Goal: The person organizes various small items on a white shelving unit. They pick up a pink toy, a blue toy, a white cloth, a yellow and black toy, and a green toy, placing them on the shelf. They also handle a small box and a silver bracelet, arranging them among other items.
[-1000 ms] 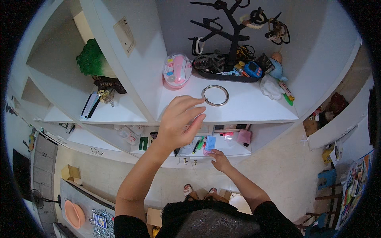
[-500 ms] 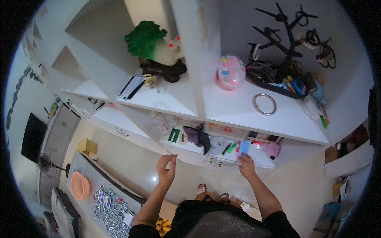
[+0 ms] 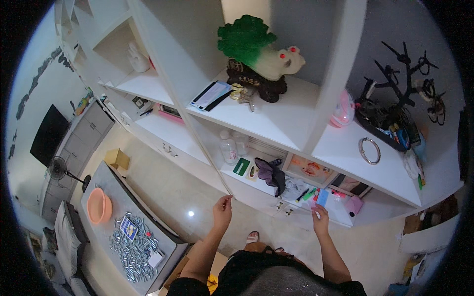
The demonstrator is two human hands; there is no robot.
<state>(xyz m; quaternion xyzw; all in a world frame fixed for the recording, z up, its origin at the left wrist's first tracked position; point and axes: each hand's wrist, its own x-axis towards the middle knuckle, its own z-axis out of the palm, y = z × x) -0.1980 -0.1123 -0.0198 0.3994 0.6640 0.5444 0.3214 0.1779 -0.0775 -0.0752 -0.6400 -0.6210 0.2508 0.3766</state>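
My left hand (image 3: 223,211) is raised in front of the lower shelf, its thumb and fingertips pinched together. Whatever may be between them is too small to make out. On the other side, my right hand (image 3: 320,218) has its fingers partly stretched, just in front of a light-blue flat item (image 3: 322,197) on the lower shelf. Beside that item are a green marker-like stick (image 3: 309,194) and a pink box-like object (image 3: 353,205). Left along the shelf lie a crumpled grey cloth (image 3: 295,189), a dark purple cloth (image 3: 270,176) and a green card (image 3: 241,166).
Above, the white shelf bears a green-and-white cabbage-shaped ornament (image 3: 259,47), a silver ring (image 3: 369,151) and a black branched jewellery stand (image 3: 406,74). Clear bottles (image 3: 228,148) stand below. At left, a grey table (image 3: 101,177) carries an orange basin (image 3: 99,205) and many metal pieces (image 3: 133,251).
The view has swung left, so the shelves appear further right. My right hand has drawn back slightly from the light-blue item. My left hand keeps its pinch.
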